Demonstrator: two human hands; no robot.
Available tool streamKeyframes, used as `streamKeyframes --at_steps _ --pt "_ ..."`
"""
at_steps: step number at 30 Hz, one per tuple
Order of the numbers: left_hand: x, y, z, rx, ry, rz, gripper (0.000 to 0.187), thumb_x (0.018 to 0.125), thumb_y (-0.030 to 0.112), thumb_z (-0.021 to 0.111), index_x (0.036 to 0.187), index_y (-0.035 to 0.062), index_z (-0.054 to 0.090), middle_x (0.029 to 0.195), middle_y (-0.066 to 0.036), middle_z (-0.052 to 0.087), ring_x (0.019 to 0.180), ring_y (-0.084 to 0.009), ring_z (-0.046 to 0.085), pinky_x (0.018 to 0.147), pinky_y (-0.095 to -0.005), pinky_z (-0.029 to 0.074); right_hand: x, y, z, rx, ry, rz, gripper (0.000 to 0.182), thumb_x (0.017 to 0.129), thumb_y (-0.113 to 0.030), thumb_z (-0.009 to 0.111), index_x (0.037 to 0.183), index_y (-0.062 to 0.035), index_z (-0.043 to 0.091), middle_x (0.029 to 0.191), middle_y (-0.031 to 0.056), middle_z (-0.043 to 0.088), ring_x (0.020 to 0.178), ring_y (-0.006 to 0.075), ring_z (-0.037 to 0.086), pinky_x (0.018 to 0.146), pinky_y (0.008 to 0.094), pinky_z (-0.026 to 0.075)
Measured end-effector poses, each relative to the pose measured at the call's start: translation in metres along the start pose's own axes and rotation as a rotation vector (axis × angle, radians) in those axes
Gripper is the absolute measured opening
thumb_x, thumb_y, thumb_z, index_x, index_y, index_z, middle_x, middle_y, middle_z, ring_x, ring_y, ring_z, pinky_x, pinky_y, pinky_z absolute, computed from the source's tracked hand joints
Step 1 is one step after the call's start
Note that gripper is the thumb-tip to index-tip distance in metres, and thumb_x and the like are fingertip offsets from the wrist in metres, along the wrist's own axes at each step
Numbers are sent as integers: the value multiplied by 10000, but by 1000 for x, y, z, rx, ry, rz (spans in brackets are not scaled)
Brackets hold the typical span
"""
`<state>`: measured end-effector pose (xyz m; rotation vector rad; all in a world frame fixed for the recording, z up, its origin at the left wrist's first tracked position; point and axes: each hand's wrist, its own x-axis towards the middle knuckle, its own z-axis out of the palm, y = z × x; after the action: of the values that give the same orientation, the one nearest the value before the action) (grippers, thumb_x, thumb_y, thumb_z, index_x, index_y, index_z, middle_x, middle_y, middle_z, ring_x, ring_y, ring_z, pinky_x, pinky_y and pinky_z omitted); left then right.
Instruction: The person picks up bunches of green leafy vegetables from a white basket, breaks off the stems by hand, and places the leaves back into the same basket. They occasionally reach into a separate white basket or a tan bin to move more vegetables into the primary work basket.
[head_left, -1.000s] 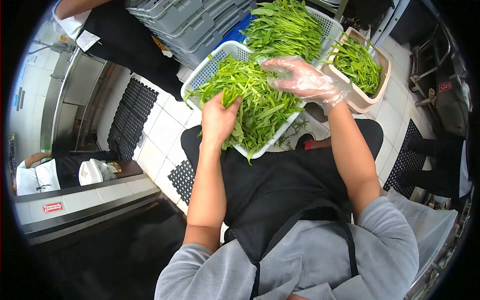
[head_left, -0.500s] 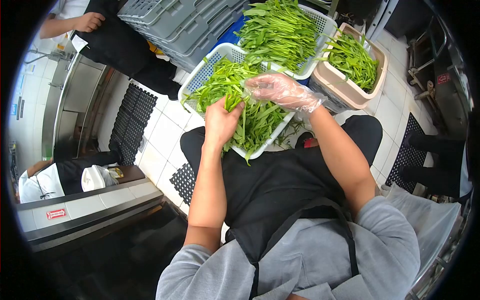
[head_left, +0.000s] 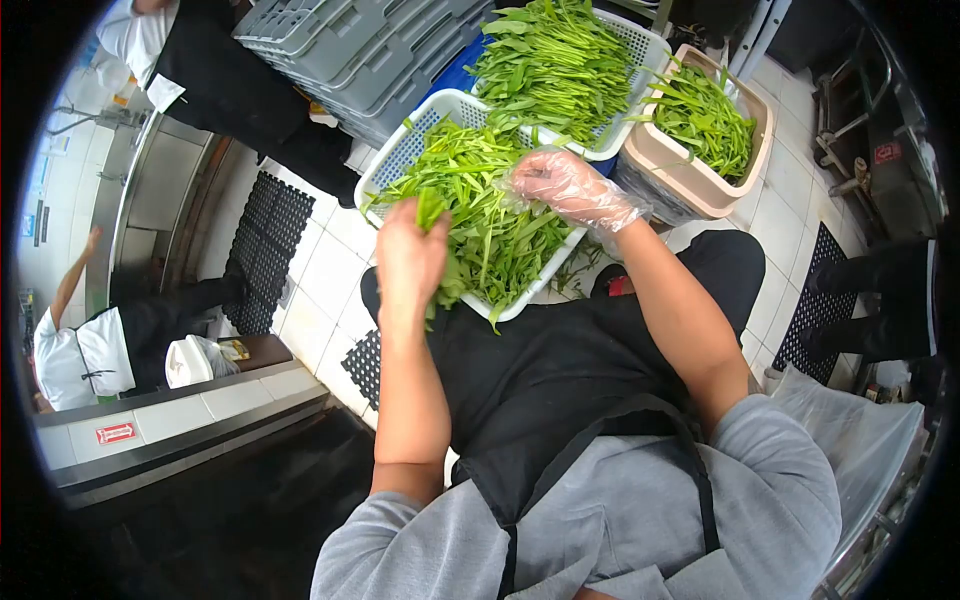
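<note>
My left hand (head_left: 408, 256), bare, is closed around a small bunch of leafy green stems (head_left: 428, 208) at the left edge of the near white basket (head_left: 448, 98). Some leaves hang down below this hand. My right hand (head_left: 568, 186) wears a clear plastic glove, and its fingers are curled together over the basket's right side. Whatever those fingertips may hold is hidden. Beneath both hands, the near basket is heaped with loose cut leaves and stems (head_left: 510, 245).
Behind it, another white basket (head_left: 650, 45) holds long green stems laid side by side. A beige bin (head_left: 755, 150) with greens on top stands to the right. Grey crates (head_left: 350, 60) are stacked at the back left. Other people (head_left: 225, 90) stand on the left and right.
My left hand has moved left and slightly down with the stems, away from my right hand. My right hand has shifted a little to the right. People at left have moved their arms.
</note>
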<state>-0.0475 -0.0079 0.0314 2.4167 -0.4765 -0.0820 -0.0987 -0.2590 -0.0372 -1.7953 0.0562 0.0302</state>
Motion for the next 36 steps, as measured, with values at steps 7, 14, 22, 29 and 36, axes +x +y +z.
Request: streamKeyframes --at_steps 7,14,22,29,36 --pt "-1 40 -21 118 -83 211 329 882 180 723 1166 14 715 1117 -248 714 1051 -414 686 935 -476 534 -3 6 8 31 4 34 227 970 -281 666 969 -63 730 843 20 700 787 104 626 744 293 509" --pt "22 24 54 1 -325 119 323 866 234 724 1102 13 727 969 -275 724 946 -436 699 864 -487 532 -10 21 20 356 120 122 170 957 -209 684 971 -40 700 863 22 679 804 124 636 740 302 534" --pt "9 21 68 78 -284 193 295 861 216 720 1092 32 724 900 -256 720 861 -435 699 807 -490 538 -17 47 26 992 205 221 218 1000 -190 657 1166 -49 661 971 61 697 900 199 686 810 378 580" --pt "13 8 68 -155 -238 101 243 913 203 705 1080 26 711 966 -207 748 918 -349 720 822 -448 546 -16 35 -2 1027 256 -5 304 968 -213 684 1195 -11 694 1068 120 727 891 246 710 820 406 593" --pt "17 -29 -3 -920 -27 -24 87 992 60 637 1069 21 651 946 -103 741 907 -202 713 837 -360 574 -20 32 -24 -857 -71 23 290 815 -96 643 1082 -59 749 1041 218 736 1016 392 710 887 467 568"
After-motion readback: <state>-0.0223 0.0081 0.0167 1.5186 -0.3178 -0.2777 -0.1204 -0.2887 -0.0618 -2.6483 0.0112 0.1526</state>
